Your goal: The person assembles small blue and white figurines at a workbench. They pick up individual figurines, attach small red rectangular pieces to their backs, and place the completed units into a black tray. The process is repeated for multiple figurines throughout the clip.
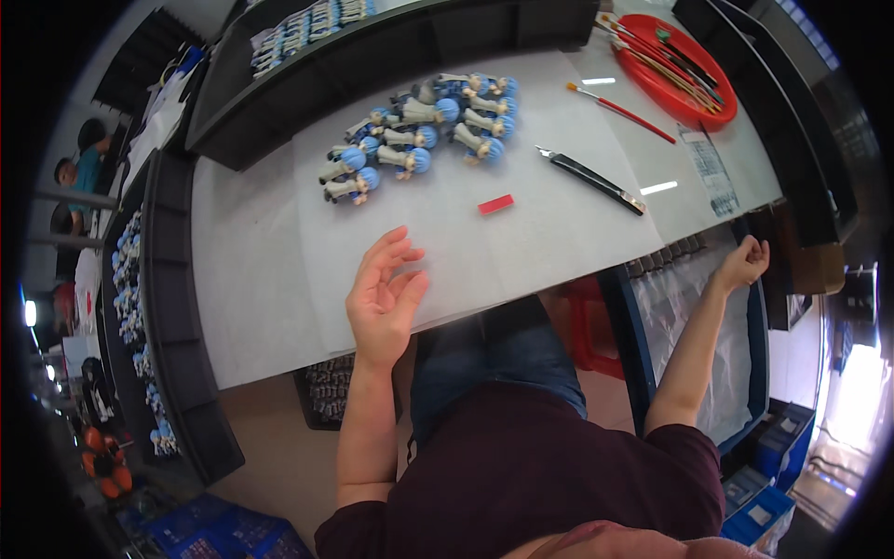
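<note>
1. Left hand (384,293) — fingers parted, loosely curled — hung near small blue-haired plastic figurines (407,138) on white paper (559,224).
2. Right hand (742,265) curled its fingers near the dark-blue, plastic-lined tray (635,340); I couldn't tell its grip.

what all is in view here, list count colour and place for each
table: one, white, centre
figures: about a dozen, blue-haired, on the table
knife: one, black, right of figures
small block: one, red, below figures
loose brush: one, red-handled, near oval tray
oval tray: one, red, upper right, holding brushes
dark trays: several, top, left and below
lined bin: one, blue, right
crates: several, blue, lower corners
other people: at least two, background left
left fingers: bare, over table
right fingers: bare, near bin
</note>
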{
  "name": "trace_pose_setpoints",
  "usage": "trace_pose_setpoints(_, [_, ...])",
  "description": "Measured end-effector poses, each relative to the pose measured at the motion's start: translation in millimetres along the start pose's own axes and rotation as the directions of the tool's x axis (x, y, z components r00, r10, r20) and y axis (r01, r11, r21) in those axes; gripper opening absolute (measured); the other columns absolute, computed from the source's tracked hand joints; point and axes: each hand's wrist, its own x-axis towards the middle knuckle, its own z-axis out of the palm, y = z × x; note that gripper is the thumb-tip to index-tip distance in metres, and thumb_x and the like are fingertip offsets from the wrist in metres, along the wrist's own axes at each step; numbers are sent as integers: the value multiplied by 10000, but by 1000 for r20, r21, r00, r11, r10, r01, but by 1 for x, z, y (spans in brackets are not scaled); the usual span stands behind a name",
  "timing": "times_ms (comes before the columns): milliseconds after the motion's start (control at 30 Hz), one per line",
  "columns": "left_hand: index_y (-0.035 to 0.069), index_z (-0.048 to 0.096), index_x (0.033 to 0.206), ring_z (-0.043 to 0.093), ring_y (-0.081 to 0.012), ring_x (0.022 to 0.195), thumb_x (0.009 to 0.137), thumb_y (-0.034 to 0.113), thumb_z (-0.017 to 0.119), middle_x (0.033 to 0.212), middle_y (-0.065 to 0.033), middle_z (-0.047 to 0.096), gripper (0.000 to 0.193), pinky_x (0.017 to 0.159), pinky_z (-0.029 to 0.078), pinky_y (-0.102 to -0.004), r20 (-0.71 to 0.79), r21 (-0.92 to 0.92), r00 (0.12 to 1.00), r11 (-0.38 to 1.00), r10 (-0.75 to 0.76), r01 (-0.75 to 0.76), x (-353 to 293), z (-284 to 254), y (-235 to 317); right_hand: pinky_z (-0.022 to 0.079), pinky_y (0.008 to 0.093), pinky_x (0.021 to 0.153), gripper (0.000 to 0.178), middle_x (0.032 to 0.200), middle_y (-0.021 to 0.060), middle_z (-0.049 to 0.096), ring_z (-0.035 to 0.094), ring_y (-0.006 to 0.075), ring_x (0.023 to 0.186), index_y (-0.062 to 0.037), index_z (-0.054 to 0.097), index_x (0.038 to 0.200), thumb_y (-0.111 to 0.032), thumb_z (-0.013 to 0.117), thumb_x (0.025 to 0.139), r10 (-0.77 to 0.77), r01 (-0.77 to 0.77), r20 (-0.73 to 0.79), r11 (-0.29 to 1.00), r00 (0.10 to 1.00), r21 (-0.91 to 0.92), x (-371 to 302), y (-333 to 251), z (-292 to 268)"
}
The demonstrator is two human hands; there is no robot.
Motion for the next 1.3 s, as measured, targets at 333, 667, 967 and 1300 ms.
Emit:
trace_pose_setpoints(333, [-5,505,1144,545,-186,996,782,-92,559,1213,-117,477,376,830,476,-289,-13,-58,999,998,-37,37,-5,-11,-1,463,333,716,337,927,110,602,570,252,861,-49,587,1023,-28,675,699,-734,376,671,652,100,658,-165,-325,85])
trace_pose_setpoints(667, [-20,517,1127,544,-173,998,799,-68,551,1148,-98,511,334,828,473,-271,20,-133,997,988,-73,75,-5,-12,1,428,385,791,438,904,144,576,526,301,898,-37,512,1138,22,596,712,-503,443,864,774,-1,451,-204,-334,110])
trace_pose_setpoints(967, [-34,505,1143,536,-163,1013,812,-55,545,1119,-95,538,334,838,467,-268,24,-173,995,980,-95,98,-6,-14,-2,409,369,818,444,945,142,573,504,301,892,-55,511,1171,36,573,741,-504,215,862,849,57,483,-217,-338,95])
trace_pose_setpoints(1300, [-41,459,1205,533,-177,1029,856,10,527,1166,-119,523,359,847,460,-285,-17,-228,994,969,-105,98,-3,-12,1,437,332,746,542,905,111,560,534,223,823,-80,370,1290,34,552,792,-455,-50,890,889,25,456,-236,-346,73])
